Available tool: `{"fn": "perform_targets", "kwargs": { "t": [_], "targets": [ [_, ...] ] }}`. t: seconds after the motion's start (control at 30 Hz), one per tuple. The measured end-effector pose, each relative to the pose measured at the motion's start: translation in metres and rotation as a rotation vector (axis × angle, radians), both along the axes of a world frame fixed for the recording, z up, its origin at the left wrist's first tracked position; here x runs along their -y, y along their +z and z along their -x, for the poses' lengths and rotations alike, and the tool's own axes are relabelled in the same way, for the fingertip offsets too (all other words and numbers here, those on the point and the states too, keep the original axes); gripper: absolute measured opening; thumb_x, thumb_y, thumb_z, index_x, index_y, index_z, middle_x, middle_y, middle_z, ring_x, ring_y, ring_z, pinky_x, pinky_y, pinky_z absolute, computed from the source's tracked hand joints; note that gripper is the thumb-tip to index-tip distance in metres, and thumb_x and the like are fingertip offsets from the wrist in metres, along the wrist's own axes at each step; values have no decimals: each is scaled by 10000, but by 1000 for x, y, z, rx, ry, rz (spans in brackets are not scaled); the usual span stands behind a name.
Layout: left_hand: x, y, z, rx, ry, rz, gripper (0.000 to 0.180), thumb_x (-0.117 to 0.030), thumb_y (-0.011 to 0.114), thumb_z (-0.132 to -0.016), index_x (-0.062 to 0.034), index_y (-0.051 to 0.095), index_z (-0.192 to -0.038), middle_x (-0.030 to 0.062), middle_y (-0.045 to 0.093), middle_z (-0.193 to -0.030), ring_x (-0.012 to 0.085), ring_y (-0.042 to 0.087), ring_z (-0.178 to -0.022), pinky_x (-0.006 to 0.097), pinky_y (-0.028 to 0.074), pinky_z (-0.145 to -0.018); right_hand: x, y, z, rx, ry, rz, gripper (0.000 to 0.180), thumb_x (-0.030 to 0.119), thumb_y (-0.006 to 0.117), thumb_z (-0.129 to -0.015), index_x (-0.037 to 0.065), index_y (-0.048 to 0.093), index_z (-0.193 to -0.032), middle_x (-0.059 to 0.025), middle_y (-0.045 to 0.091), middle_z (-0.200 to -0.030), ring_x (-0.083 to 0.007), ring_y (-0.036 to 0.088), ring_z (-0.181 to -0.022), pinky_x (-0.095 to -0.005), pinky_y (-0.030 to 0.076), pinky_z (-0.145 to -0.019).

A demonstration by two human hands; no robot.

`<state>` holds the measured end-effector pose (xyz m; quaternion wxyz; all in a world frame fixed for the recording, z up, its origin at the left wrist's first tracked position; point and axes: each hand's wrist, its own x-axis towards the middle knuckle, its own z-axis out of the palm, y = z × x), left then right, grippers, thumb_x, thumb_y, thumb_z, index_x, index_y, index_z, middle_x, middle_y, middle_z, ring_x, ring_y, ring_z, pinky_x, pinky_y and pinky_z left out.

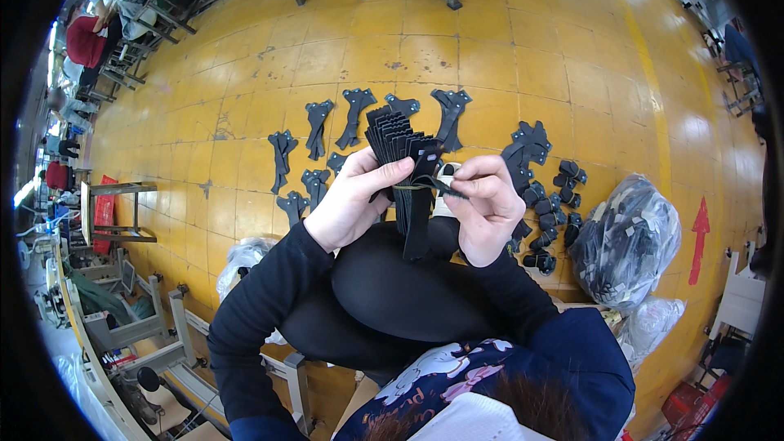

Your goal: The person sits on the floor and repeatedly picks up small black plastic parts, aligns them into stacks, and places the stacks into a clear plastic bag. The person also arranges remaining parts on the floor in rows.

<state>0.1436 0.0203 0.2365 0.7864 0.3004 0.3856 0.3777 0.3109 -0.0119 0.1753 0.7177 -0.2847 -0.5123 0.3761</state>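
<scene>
My left hand (349,202) is closed around a stack of black fabric strap pieces (400,140), its thumb lying across the front of them. The stack fans out at its far end, and long tails hang down over my lap. A thin tie (416,187) crosses the stack at my thumb. Just to the right, my right hand (490,206) pinches a narrow dark strip (447,188) that runs from the stack. Whether this strip is part of the tie or the end of one piece, I cannot tell.
Several small piles of black strap pieces (450,118) lie on the yellow tiled floor ahead. To the right are rolled black bundles (549,219) and a full clear plastic bag (627,238). A bench (122,189) stands at left; people (88,39) sit at far left.
</scene>
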Motion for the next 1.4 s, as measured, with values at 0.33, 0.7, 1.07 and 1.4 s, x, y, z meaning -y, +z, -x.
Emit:
{"fn": "perform_targets", "kwargs": {
  "t": [0.33, 0.7, 1.07, 1.4],
  "targets": [
    [-4, -3, -8, -36, 26, -140, 230, -74, 632, -858, -17, 588, -1077, 61, 634, -1045, 112, 584, -947, 268, 450, -841, -2, -1, -14, -215, 358, 114, 145, 19, 585, -787, -16, 540, -919, -158, 624, -829, -206, 595, -791, -300, 453, -753],
    [1, -13, 2, -281, -423, -323, 543, -415, 618, -863, 23, 422, -1117, 95, 546, -1008, 119, 514, -843, 265, 465, -704, 0, 4, 13, -133, 30, 307, 651, 247, 583, -825, -30, 302, -1343, -213, 497, -1185, -286, 518, -1096, -391, 406, -963],
    [5, -4, 101, -649, 244, -737, 440, -323, 575, -835, -22, 566, -1156, 165, 617, -1057, 254, 579, -990, 321, 455, -834, 8, 1, 31, 43, 109, 394, 446, 102, 459, -911, 28, 325, -1330, -156, 447, -1277, -192, 497, -971, -312, 389, -854],
    [240, -285, 247, -1029, 1356, -19, 440, -182, 598, -811, -40, 531, -1222, 164, 596, -1131, 284, 589, -975, 360, 449, -849, -43, 8, 19, 482, 459, 479, 205, 80, 480, -929, -26, 532, -1097, -96, 591, -915, -155, 530, -863, -273, 412, -825]
  ]
}}
